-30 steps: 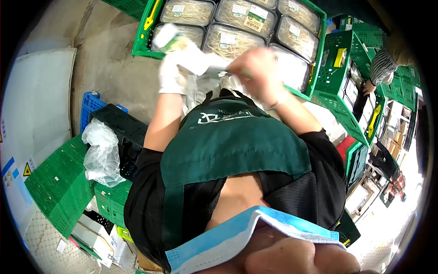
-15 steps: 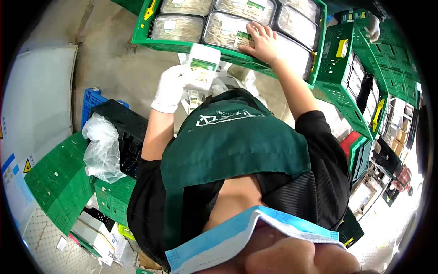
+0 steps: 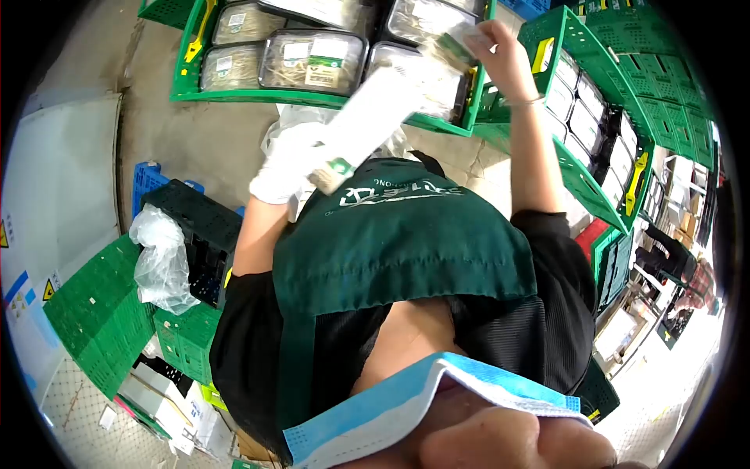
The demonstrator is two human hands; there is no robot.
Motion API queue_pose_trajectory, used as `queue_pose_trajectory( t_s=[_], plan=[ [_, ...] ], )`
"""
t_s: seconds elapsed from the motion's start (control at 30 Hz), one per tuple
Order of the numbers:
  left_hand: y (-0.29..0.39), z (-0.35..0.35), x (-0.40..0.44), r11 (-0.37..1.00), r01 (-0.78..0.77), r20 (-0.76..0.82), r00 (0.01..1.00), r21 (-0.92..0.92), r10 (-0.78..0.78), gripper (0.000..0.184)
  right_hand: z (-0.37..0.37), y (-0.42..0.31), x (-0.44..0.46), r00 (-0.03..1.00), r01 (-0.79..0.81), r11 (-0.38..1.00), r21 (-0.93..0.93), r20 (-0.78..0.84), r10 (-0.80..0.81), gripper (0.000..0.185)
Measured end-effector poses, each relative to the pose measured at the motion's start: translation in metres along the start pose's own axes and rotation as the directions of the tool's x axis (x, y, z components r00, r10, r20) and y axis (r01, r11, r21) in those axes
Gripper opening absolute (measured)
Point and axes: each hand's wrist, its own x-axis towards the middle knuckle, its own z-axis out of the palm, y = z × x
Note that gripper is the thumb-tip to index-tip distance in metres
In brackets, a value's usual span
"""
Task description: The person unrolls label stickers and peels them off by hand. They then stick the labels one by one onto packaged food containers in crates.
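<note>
My left hand point(image 3: 285, 164), in a white glove, is closed on a roll of labels whose white backing strip point(image 3: 375, 113) stretches up to the right, with a green-and-white label near its lower end. My bare right hand point(image 3: 500, 59) is raised over the right edge of a green crate point(image 3: 312, 98), pinching a blurred green label point(image 3: 453, 48). Inside the crate are several black trays with clear lids and pale strands. One tray point(image 3: 312, 62) bears a green label beside a small white one and sits slightly tilted over its neighbours.
A second green crate point(image 3: 582, 176) with packed trays stands to the right, near stacked green crates point(image 3: 668, 109). At left are a black crate point(image 3: 195, 223), a clear plastic bag point(image 3: 162, 262) and a green crate point(image 3: 101, 313). Another person point(image 3: 695, 281) is at far right.
My right hand has left the tray lid, moved up and right, and now pinches a label. The labelled tray now shows a green label. The backing strip is stretched out, and the view has shifted right.
</note>
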Motion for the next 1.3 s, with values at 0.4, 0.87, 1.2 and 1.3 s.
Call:
queue_pose_trajectory(
  t_s=[0.4, 0.87, 1.2, 1.3],
  plan=[
    [0.005, 0.07, 0.021, 0.948, 0.02, -0.199, 0.976, -0.319, -0.088, 0.019, 0.021, -0.004, -0.061, 0.933, 0.353, 0.928, -0.116, 0.114, -0.341, 0.04],
    [0.045, 0.103, 0.045, 0.944, 0.017, -0.277, 0.954, -0.329, -0.114, 0.026, 0.004, -0.02, -0.071, 0.846, -0.157, 0.89, 0.427, 0.523, -0.101, 0.018],
    [0.022, 0.076, 0.05, 0.753, -0.021, -0.109, 0.986, 0.658, 0.123, 0.025, 0.017, 0.121, 0.074, 0.923, 0.35, 0.722, -0.598, 0.351, -0.156, 0.033],
    [0.007, 0.081, 0.042, 0.928, 0.03, -0.312, 0.937, -0.372, -0.155, 0.025, 0.036, 0.122, 0.056, 0.97, 0.244, 0.624, -0.742, 0.174, -0.172, 0.05]
  ],
)
